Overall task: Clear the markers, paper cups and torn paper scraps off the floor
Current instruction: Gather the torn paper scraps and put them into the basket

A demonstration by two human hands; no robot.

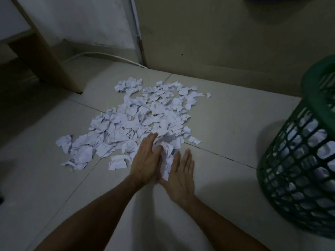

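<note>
A wide pile of torn white paper scraps (137, 116) covers the tiled floor in the middle of the view. My left hand (146, 160) and my right hand (181, 171) sit at the pile's near edge, fingers straight and palms facing each other. A small bunch of scraps (165, 160) is pressed between the two palms. No markers or paper cups are in sight.
A green lattice basket (299, 169) stands on the floor at the right, white paper showing through its sides. A wooden furniture leg (54, 57) stands at the back left, with a white cable (101, 56) along the wall and a door behind the pile.
</note>
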